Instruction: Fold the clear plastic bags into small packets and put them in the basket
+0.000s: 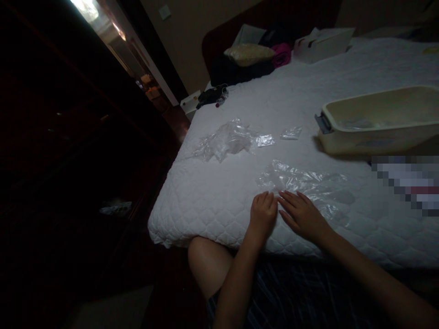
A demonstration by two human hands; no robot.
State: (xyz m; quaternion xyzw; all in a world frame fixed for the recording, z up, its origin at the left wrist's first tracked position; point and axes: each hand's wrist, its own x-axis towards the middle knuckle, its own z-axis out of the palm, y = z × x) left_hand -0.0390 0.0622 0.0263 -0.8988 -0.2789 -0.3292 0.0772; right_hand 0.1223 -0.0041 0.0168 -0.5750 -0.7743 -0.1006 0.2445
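Both my hands rest on a white quilted mattress near its front edge. My left hand has its fingers curled, their tips touching the near edge of a clear plastic bag. What those fingers pinch, if anything, I cannot make out. My right hand lies flat with fingers stretched out, pressing on the same bag. A second heap of clear plastic bags lies farther back to the left. One small clear bag lies alone behind.
A cream plastic tub with a grey handle stands at the right. Dark clothes, a pink cloth and a white box lie at the bed's far end. The floor to the left is dark. A blurred patch covers the right edge.
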